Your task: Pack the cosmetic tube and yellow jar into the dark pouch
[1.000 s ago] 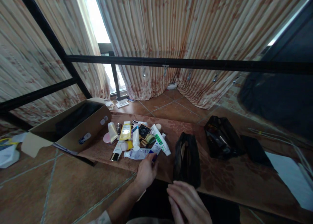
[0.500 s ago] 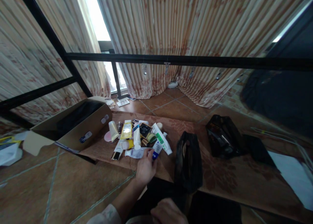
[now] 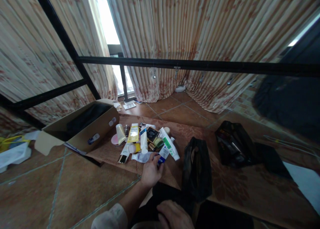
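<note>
My left hand (image 3: 150, 171) reaches onto the brown table (image 3: 232, 189), its fingers closed on a small white tube with a blue cap (image 3: 162, 154) at the near edge of a pile of cosmetic tubes and sachets (image 3: 142, 140). A white tube with green print (image 3: 169, 147) lies just beyond it. A black pouch (image 3: 196, 167) stands to the right of that hand, mouth up, with its lower end hanging over the table's front edge. My right hand (image 3: 172, 216) is low at the frame's bottom, fingers curled at the pouch's lower end.
An open cardboard box (image 3: 100, 130) with something dark inside sits at the table's left end. A shiny black bag (image 3: 233, 144), a flat black item (image 3: 271, 160) and a white sheet (image 3: 306, 185) lie to the right. A black metal rail (image 3: 200, 65) crosses in front of the curtains.
The black pouch has come toward me and now overhangs the table edge. My right hand dropped low to its bottom end. My left hand's fingers closed on the small blue-capped tube.
</note>
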### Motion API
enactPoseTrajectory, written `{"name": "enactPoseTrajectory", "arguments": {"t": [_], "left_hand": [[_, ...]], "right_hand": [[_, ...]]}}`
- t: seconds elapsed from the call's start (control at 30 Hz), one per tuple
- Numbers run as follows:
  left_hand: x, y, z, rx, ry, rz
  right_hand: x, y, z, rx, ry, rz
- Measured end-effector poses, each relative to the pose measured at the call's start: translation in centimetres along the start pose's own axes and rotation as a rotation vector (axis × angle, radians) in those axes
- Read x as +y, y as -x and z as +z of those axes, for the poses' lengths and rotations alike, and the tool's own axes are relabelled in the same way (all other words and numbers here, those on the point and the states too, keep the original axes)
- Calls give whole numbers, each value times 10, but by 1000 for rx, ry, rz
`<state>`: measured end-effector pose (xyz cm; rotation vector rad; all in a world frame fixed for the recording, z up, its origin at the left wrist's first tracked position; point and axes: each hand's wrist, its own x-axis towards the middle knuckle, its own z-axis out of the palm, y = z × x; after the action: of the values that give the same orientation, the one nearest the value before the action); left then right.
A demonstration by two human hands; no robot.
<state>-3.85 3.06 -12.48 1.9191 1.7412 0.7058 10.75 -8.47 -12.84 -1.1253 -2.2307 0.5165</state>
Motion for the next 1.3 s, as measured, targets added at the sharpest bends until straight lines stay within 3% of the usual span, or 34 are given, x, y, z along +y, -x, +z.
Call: {"name": "enactPoseTrajectory", "arguments": {"t": [0.2,0.33,0.53,0.7,1.07,1.3], "left_hand": [[-6,1,2,60,93,28],[-9,2,6,96,136,65],[-13,1,8,86,209,90],[-14,1,8,84,250,100],[-18,1,17,103,294,76],[-19,-1,19,104,287,88]], "right_hand": [[-6,-43,-25,117,87,115],[-8,-82,-31,183,53,264],[9,-141,-20,198,75,483],[27,-175,-6,164,87,524],[49,-196,10,57,62,601],[50,-202,12,156,-152,678]]}}
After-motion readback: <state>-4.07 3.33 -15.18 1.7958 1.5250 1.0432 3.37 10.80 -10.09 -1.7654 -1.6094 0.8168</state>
